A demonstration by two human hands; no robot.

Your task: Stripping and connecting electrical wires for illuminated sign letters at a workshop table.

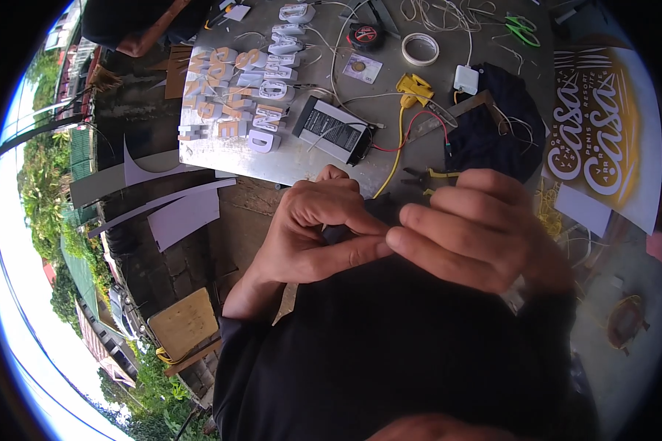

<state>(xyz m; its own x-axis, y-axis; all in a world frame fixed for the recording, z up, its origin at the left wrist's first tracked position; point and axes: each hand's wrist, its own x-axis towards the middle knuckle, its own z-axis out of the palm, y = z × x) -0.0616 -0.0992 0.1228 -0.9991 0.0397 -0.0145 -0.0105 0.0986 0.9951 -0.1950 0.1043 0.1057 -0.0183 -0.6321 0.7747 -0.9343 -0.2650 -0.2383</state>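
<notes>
My left hand and my right hand meet tip to tip in front of my dark shirt, near the table's edge. Thumb and forefinger of the left are pinched together. The fingers of the right are curled and closed against the left fingertips. Whatever lies between them, if anything, is too small or hidden to make out. Just beyond the right hand are pliers with yellow handles, partly covered by it. A power supply box with a red wire rests on the table past the left hand.
Several raised letters stand at the table's left. Farther back are a tape measure, a tape roll, a yellow plug, a white adapter and green-handled scissors. Dark cloth lies right. Another person's arm shows at upper left.
</notes>
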